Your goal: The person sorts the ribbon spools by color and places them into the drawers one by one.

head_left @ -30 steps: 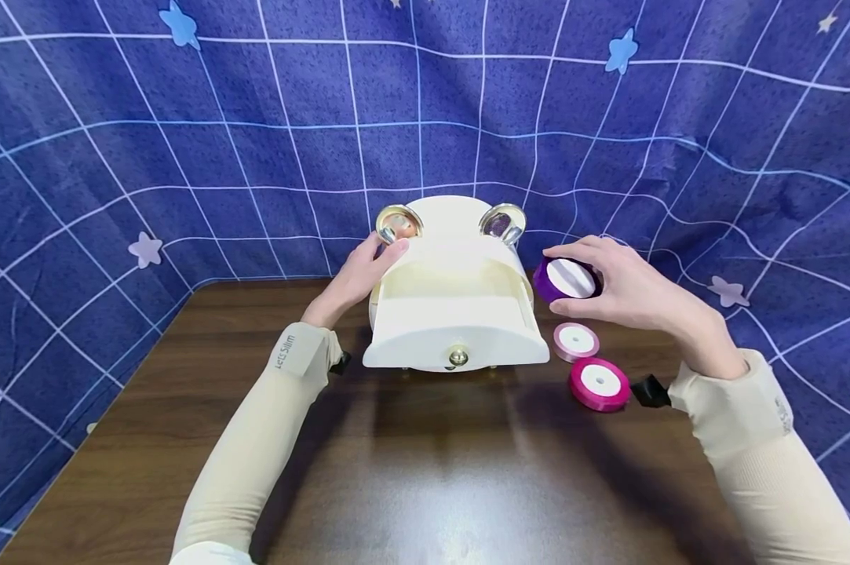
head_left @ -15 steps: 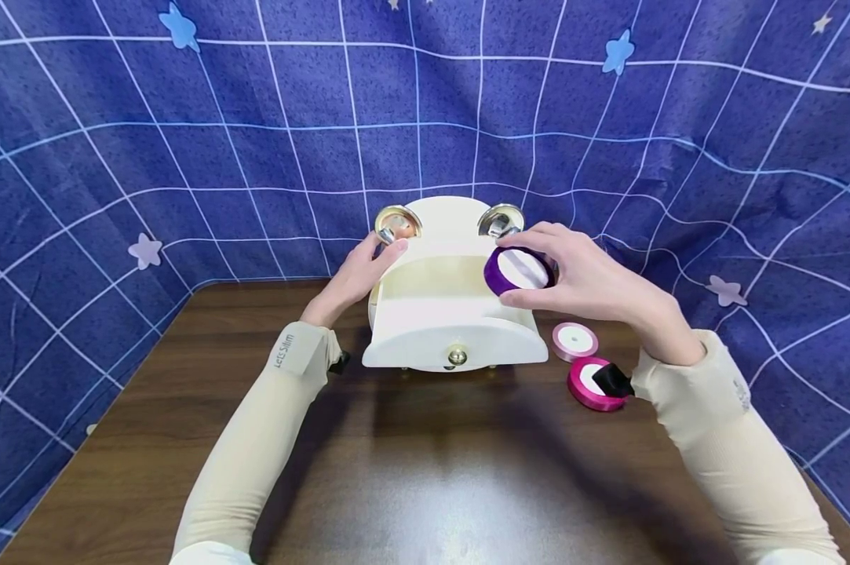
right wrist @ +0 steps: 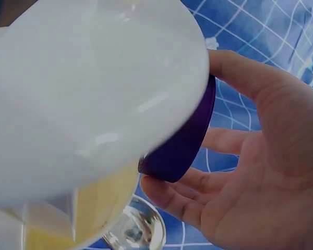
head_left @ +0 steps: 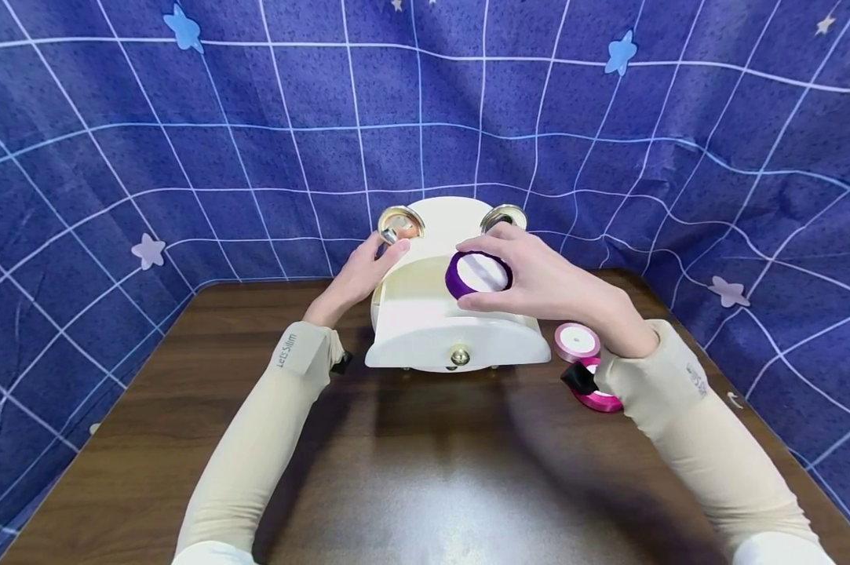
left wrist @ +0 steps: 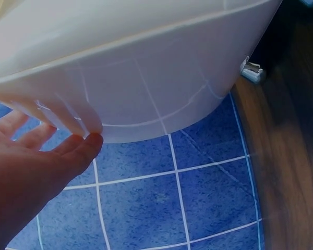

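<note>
A white box shaped like a twin-bell alarm clock point(head_left: 446, 213) stands at the middle of the table, its drawer point(head_left: 414, 341) pulled out toward me. My left hand point(head_left: 357, 276) rests against the box's left side, just below the left bell point(head_left: 401, 222); in the left wrist view its fairly straight fingers point(left wrist: 86, 146) touch the white wall. Between thumb and fingers, my right hand point(head_left: 548, 286) holds a roll of purple ribbon point(head_left: 481, 273) tilted above the drawer. The white drawer front point(right wrist: 109, 94) hides part of that roll point(right wrist: 180, 140) in the right wrist view.
On the table point(head_left: 326, 471), right of the box, lie a pale pink ribbon roll point(head_left: 577, 340) and a magenta ribbon roll point(head_left: 597, 402), the latter partly covered by a black strap piece point(head_left: 578, 378) at my right wrist. A blue grid-patterned cloth point(head_left: 290, 157) hangs behind.
My right hand has carried the purple ribbon roll leftward, from beside the box to above the open drawer. The left hand and the box have stayed in place.
</note>
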Action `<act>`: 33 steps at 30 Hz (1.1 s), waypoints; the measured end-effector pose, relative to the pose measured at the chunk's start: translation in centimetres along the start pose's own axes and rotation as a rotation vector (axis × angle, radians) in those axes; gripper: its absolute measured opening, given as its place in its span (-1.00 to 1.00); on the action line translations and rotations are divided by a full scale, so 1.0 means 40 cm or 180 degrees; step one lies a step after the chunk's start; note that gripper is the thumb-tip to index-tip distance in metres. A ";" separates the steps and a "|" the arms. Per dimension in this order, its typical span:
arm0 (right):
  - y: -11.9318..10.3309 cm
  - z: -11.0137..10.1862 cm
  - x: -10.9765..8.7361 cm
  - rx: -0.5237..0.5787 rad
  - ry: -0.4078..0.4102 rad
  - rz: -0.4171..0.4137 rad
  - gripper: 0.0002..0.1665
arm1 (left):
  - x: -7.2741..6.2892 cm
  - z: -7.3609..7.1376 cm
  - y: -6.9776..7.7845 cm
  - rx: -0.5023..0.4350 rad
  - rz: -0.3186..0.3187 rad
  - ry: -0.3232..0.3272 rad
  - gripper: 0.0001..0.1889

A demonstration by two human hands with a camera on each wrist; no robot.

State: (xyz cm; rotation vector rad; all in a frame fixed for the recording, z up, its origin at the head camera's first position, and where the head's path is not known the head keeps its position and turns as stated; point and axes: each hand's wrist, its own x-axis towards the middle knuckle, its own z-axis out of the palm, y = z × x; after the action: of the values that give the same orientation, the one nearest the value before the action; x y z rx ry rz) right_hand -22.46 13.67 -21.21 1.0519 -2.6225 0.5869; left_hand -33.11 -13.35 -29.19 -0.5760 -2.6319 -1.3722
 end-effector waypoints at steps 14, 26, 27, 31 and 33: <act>-0.014 0.023 0.020 -0.0168 -0.0154 -0.0043 -0.21 | 0.009 0.004 -0.004 0.0039 -0.0038 -0.0007 -0.30; -0.011 0.032 -0.018 0.0209 0.0533 -0.0194 -0.53 | 0.000 0.004 0.001 0.0002 -0.0048 0.0013 -0.34; -0.012 0.037 -0.030 0.0288 0.0742 -0.0277 -0.61 | 0.000 0.004 0.000 0.0001 -0.0052 0.0010 -0.34; -0.030 0.066 -0.088 0.0728 0.1339 -0.0540 -0.89 | -0.001 0.003 -0.007 -0.0037 -0.0055 0.0006 -0.34; -0.051 0.086 -0.120 0.1062 0.1348 -0.0527 -0.91 | 0.000 0.001 -0.011 -0.0032 -0.0038 0.0014 -0.32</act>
State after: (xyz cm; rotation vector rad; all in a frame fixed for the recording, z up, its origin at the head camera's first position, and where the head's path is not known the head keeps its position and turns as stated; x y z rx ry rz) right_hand -17.93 13.64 -25.51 1.0785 -2.0946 1.0986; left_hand -33.27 -13.54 -29.53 -0.5586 -2.6307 -1.3893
